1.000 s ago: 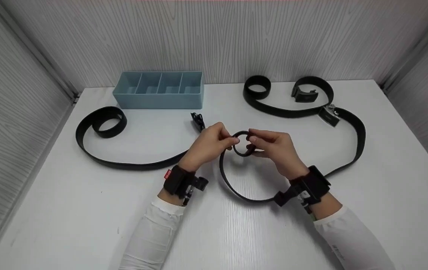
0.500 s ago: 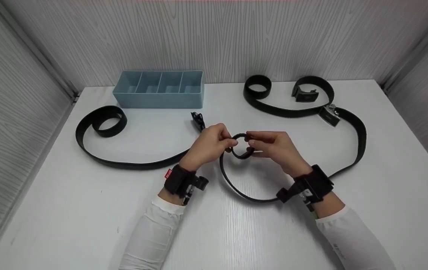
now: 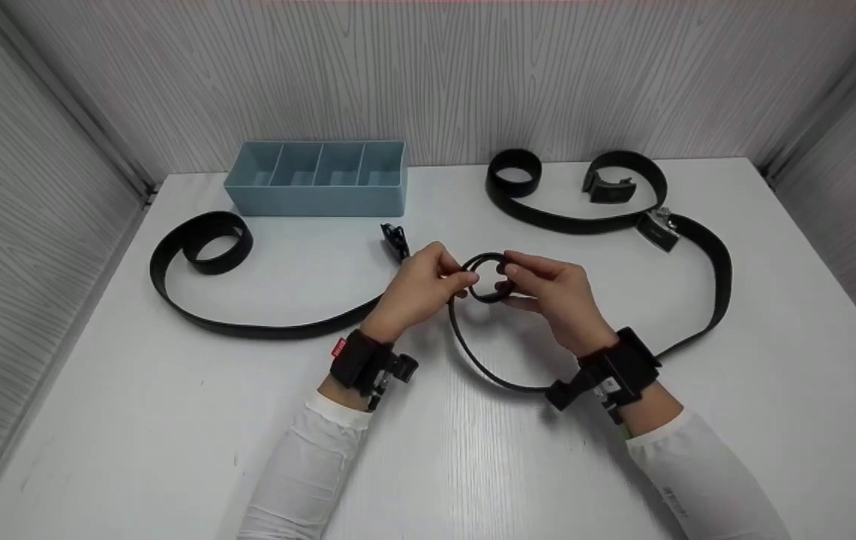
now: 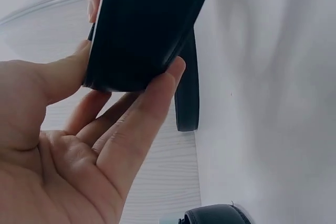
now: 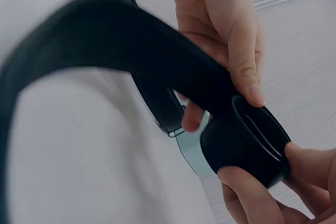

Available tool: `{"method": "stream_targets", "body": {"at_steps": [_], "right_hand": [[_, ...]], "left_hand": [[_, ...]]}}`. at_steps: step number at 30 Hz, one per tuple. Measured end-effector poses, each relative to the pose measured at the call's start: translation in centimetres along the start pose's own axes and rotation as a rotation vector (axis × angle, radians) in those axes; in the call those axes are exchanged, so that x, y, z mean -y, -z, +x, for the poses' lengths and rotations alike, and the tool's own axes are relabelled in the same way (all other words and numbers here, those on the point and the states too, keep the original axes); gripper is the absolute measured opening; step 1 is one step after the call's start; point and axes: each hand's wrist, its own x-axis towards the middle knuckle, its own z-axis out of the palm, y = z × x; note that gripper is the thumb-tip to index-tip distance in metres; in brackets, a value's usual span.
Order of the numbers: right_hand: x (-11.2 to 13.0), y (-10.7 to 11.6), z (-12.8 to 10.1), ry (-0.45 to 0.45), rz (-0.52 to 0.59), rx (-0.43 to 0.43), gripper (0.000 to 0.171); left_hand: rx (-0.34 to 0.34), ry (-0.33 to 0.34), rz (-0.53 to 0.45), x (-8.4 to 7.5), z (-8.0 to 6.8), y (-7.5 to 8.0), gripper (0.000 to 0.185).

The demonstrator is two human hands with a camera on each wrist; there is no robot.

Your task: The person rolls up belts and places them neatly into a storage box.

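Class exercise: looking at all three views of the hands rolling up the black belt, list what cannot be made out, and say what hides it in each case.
- Head view: the inner turns of the belt coil are covered by the left hand and right hand.
- Head view: the floors of the blue divided tray are hidden by its front wall.
- Left wrist view: the coil is cut off by the top edge.
- Right wrist view: the near belt strap is blurred.
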Motion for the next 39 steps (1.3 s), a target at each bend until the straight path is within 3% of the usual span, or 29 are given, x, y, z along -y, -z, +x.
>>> {"method": "stream_targets", "body": {"at_steps": [4, 9, 17, 21, 30, 36, 39], "right_hand": [[-0.1, -0.3, 0.0, 0.001, 0.034, -0.016, 0.041], [0.2, -0.1, 0.1, 0.007, -0.021, 0.023, 0.04], [0.7, 0.5, 0.0, 0.001, -0.228, 0.17, 0.04], [0.4, 0.5, 0.0, 0.0, -0.168, 0.159, 0.041], [0.1, -0.4, -0.3, -0.031, 0.066, 0.034, 0.045], [-0.1, -0.3, -0.1, -0.052, 0.093, 0.063, 0.044], [0.2, -0.1, -0.1, -0.049, 0.041, 0.097, 0.044]], "left_hand": [[-0.027, -0.016, -0.01, 0.0, 0.0, 0.0, 0.02], [-0.033, -0.037, 0.029, -0.2, -0.1, 0.2, 0.016], [0.069, -0.063, 0.121, -0.4, -0.4, 0.8, 0.014], [0.046, -0.051, 0.111, -0.2, -0.3, 0.6, 0.016], [-0.047, -0.029, -0.028, -0.1, -0.1, 0.2, 0.024], [-0.057, -0.055, -0.021, -0.3, -0.1, 0.5, 0.02], [-0.031, -0.066, 0.007, -0.4, -0.2, 0.8, 0.019]]}}
